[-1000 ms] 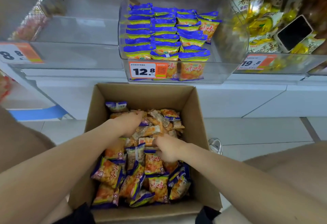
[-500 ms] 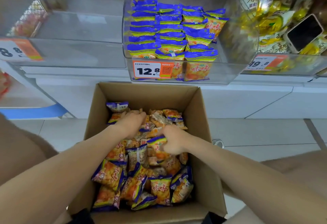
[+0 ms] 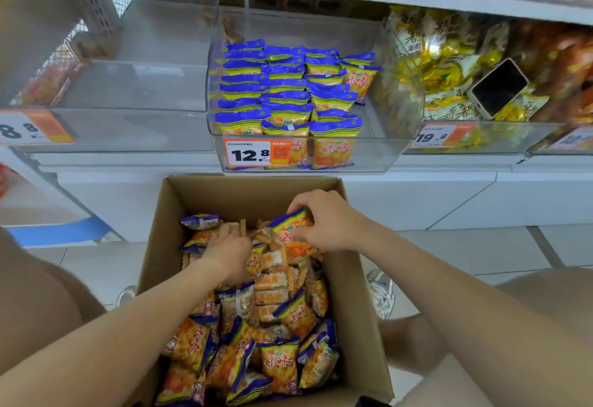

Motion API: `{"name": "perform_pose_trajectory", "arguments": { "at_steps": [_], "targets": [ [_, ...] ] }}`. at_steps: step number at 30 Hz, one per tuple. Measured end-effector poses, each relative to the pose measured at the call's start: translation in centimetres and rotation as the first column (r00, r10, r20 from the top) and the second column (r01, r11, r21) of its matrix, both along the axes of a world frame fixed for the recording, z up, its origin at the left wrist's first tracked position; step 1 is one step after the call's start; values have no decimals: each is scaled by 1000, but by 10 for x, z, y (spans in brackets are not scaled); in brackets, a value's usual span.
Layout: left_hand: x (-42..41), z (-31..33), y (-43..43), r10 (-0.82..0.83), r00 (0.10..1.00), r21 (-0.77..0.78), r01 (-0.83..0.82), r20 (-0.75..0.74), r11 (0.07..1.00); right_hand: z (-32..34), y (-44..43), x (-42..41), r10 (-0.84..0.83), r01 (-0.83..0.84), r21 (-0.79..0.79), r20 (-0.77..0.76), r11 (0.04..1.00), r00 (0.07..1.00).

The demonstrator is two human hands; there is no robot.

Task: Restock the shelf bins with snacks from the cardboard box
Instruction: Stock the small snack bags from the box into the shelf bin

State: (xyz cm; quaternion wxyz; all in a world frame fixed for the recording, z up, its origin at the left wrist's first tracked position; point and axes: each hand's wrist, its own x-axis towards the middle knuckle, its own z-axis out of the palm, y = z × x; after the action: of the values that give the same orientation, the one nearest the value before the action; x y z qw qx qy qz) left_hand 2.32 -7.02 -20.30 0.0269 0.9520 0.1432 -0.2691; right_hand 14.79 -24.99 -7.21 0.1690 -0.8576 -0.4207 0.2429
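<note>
An open cardboard box (image 3: 359,310) on the floor holds several orange-and-blue snack packets (image 3: 279,365). My right hand (image 3: 327,220) grips one orange-and-blue packet (image 3: 290,225), lifted above the pile near the box's far side. My left hand (image 3: 226,254) is pressed palm-down into the packets at the box's middle left; whether its fingers grip any packet is hidden. Above the box, a clear shelf bin (image 3: 382,156) with a 12.8 price tag (image 3: 248,154) holds rows of the same packets (image 3: 288,98), with free room on its right side.
An empty clear bin (image 3: 128,130) stands left of the stocked one. The bin on the right (image 3: 500,137) holds yellow-wrapped snacks with a black phone (image 3: 497,88) lying on top. My knees flank the box. White tiled floor lies around it.
My right hand has taken hold of a packet and risen with it toward the box's far right. My left hand stayed buried in the packets. The view has tilted up a little.
</note>
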Motion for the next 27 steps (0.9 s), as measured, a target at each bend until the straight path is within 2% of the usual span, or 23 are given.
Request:
{"name": "perform_pose_trajectory", "arguments": {
  "at_steps": [3,6,8,10,13,15,17,19,21,23,25,27],
  "targets": [
    [3,32,-13,126,989,-178,-110,82,978,28,0,6,25,-24,-2,56,1000,998],
    [13,87,-19,265,949,-404,-178,172,897,63,-2,11,18,-18,-2,184,1000,983],
    [13,130,-21,314,919,-469,-173,239,866,87,-6,12,-5,-4,41,210,999,978],
    [9,170,-21,349,877,-513,-143,331,846,110,-13,13,-41,22,126,151,992,988],
    [8,211,-17,372,779,-569,-24,505,822,134,-22,18,-137,100,273,120,957,983],
    [12,230,-15,432,699,-633,38,570,774,144,-25,25,-243,190,390,91,901,966],
    [17,245,-16,463,648,-652,67,604,755,151,-24,36,-357,314,510,-15,801,934],
    [24,255,-15,441,623,-611,76,646,788,156,-22,52,-450,421,598,-112,682,886],
    [31,262,-13,422,610,-574,68,671,816,160,-23,70,-508,466,651,-141,599,850],
    [41,265,-11,404,613,-556,71,679,828,161,-24,91,-572,443,673,-35,592,819],
    [52,264,-9,399,619,-553,69,677,830,155,-24,114,-594,362,638,189,680,782],
    [65,260,-5,403,618,-559,71,675,826,146,-21,139,-529,284,542,373,791,762]
  ]
}}
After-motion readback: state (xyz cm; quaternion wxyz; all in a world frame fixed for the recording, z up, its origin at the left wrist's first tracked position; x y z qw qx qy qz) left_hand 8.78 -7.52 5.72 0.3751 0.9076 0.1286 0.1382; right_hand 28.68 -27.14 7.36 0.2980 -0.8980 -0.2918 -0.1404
